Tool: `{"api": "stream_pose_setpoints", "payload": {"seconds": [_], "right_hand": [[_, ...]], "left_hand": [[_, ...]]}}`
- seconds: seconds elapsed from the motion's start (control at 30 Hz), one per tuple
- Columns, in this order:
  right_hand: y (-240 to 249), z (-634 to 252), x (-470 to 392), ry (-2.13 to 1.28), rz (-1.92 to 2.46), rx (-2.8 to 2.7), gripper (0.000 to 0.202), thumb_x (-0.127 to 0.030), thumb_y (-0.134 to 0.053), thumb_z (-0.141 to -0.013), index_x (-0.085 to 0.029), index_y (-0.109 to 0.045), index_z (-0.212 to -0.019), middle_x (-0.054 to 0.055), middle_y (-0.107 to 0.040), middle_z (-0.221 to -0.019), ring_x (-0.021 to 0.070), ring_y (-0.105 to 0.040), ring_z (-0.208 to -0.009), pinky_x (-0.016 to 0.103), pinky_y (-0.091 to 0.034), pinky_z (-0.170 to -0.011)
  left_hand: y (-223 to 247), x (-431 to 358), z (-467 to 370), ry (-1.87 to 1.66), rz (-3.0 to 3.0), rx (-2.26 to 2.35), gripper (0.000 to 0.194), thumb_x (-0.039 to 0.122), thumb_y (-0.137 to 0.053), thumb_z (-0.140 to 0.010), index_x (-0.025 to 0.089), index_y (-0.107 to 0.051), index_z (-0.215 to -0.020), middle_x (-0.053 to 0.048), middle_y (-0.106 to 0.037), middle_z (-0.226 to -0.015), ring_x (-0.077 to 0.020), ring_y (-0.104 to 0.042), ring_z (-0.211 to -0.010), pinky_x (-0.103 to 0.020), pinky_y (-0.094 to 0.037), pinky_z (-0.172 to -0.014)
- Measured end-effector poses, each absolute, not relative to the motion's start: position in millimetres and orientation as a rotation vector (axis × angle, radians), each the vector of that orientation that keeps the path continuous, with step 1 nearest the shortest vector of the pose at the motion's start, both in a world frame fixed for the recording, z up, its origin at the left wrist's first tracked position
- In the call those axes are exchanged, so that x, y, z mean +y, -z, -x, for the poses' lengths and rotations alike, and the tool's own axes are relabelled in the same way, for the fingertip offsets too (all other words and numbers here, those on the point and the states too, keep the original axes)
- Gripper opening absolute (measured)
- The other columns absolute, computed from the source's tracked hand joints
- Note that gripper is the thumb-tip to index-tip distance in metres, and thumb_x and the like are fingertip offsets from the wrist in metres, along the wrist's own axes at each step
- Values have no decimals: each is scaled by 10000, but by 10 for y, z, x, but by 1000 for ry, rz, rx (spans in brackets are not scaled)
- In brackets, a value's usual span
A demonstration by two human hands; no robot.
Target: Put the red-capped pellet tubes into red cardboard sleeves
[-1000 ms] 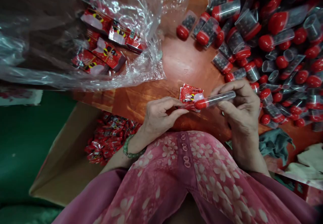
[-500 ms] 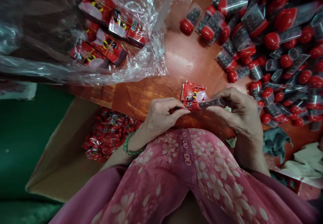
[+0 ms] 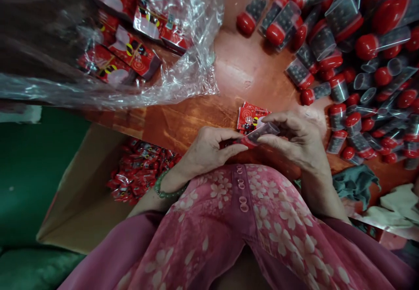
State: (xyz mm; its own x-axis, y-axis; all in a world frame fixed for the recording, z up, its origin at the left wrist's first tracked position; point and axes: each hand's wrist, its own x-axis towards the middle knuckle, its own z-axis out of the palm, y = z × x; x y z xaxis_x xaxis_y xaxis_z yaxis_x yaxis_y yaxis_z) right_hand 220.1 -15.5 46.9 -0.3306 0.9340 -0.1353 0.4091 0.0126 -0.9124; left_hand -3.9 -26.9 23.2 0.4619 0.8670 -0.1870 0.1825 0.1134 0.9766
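In front of my body, both hands are closed on a clear plastic tube with a red end (image 3: 264,131). My left hand (image 3: 209,148) pinches the red end between thumb and fingers; something dark red also shows in that grip, too hidden to name. My right hand (image 3: 294,139) grips the clear end, thumb below and fingers above, with the tube tilted up to the right. Just behind the tube, red printed cards (image 3: 249,115) lie on the table, partly covered by my right fingers.
Many red-capped clear tubes with dark beads (image 3: 330,59) are heaped at the right. A clear plastic bag (image 3: 199,69) at the upper left holds stacks of red cards (image 3: 132,54). Below left stands a cardboard box (image 3: 72,207) with small red packets (image 3: 140,172). Cloths (image 3: 355,183) lie lower right.
The tube has turned so that its clear end tilts more upward and toward the left hand. My right hand has shifted slightly left with it. The left hand keeps its pinch.
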Motion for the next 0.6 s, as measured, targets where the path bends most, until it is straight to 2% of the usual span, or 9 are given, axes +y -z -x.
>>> {"api": "stream_pose_setpoints", "payload": {"seconds": [0.23,0.4,0.6], "right_hand": [[-327,-2102,-217,-1425,1415,-1611,298,-403,-779,-821,-242,-678,-1051,-15,-720,-857,132,-644,-704,263,-511,-655],[-344,-2092,-198,-1603,1358,-1468,289,-444,-753,-835,-220,-643,-981,-13,-722,-838,141,-669,-718,269,-530,-666],[-377,-2052,-222,-1474,1382,-1624,193,-343,-737,-862,-210,-637,-959,-9,-712,-849,129,-644,-726,253,-480,-653]], "left_hand": [[-171,-239,23,-520,-1284,995,181,305,-666,-864,164,-778,-871,-37,-770,-771,-157,-681,-660,-255,-523,-621],[-187,-227,10,-488,-1336,982,224,357,-668,-863,159,-768,-891,-36,-757,-791,-157,-658,-685,-260,-497,-648],[-189,-186,-13,-411,-1274,1015,202,333,-697,-810,146,-762,-849,16,-648,-639,-111,-532,-564,-234,-400,-554]]}}
